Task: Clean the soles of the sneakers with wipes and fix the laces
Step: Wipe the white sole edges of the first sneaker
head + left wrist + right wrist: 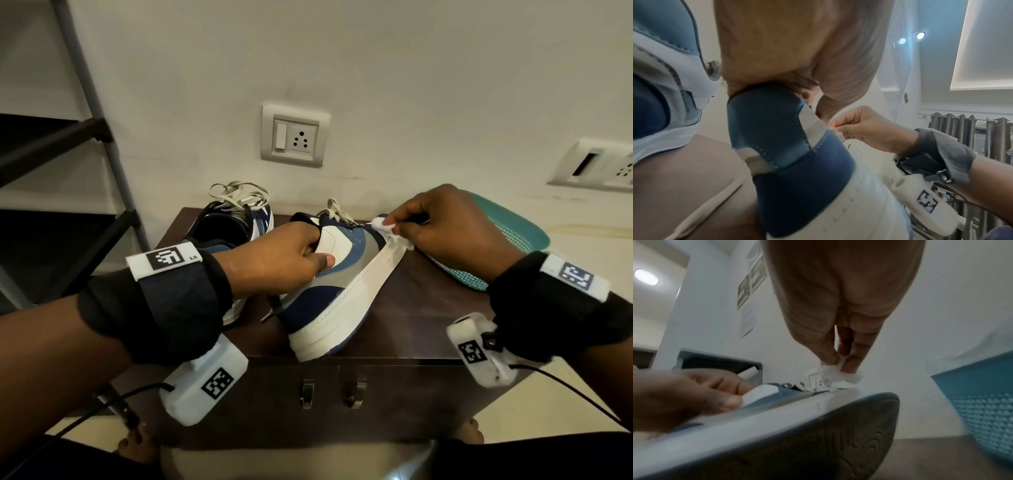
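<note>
A blue, grey and white sneaker [329, 294] lies tilted on its side on the dark wooden cabinet [411, 308], heel toward me, white sole edge up. My left hand [294, 253] grips its collar, thumb on the white side panel, fingers inside the opening. My right hand [442, 229] pinches a crumpled white wipe [388, 229] and holds it against the sole's rim near the toe. In the right wrist view the wipe [840, 374] touches the rim above the dark tread [838, 434]. The second sneaker [236, 219] stands behind, its laces loose.
A teal woven basket [496, 250] lies at the cabinet's right rear. A dark shelf rack [51, 171] stands left. Wall sockets [294, 138] sit behind the shoes. Two hooks [332, 392] hang on the cabinet's front. Cables trail from both wrist cameras.
</note>
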A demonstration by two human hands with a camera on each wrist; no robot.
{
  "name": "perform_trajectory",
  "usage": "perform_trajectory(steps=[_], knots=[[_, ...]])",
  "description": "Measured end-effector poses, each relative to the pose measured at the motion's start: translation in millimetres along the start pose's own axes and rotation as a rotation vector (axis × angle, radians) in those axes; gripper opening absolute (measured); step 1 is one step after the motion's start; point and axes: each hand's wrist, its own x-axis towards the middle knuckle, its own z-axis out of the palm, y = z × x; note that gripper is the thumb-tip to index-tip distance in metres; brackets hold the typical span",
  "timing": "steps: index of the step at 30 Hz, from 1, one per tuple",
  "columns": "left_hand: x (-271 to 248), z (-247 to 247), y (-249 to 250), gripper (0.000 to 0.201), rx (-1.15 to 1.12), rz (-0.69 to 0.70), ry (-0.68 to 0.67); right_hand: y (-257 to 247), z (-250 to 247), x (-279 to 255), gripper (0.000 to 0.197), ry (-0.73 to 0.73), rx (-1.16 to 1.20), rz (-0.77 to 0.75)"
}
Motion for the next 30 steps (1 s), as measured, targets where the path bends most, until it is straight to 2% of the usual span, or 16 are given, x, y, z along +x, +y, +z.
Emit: perform_trajectory(steps=[2, 6, 12, 16, 21, 27, 30], knots=[[-0.8, 0.1, -0.1, 0.022, 0.000, 0.002, 0.004, -0.2, 7.3, 1.6, 0.014, 0.035, -0.034, -0.061], [-2.8, -1.8, -2.1, 0.022, -0.013, -0.011, 0.007, -1.7, 19.5, 3.9, 0.021, -0.051, -0.198, -0.174], [-0.3, -1.1, -0.7, 0.020, -0.003, -0.002, -0.011, -6.4, 2.5, -9.0, 0.019, -0.127, -0.246, -0.094], [0.1, -2.7, 0.2, 0.016, -0.005, 0.010, -0.019, -7.5, 12.1, -1.1, 0.022, -0.034, -0.230, -0.116], [-1.0, -2.8, -3.0, 0.020, -0.030, 0.015, -0.030, -9.4, 23.3, 16.5, 0.025, -0.041, -0.235, -0.132], [-0.6, -1.2, 0.1, 0.021, -0.002, -0.002, -0.015, -5.8, 8.4, 0.0, 0.020, -0.095, -0.213, -0.103], [0.4, -0.9, 1.8, 0.024, 0.004, 0.006, -0.021, -6.4, -6.1, -7.5, 0.016, -0.201, -0.188, -0.032]])
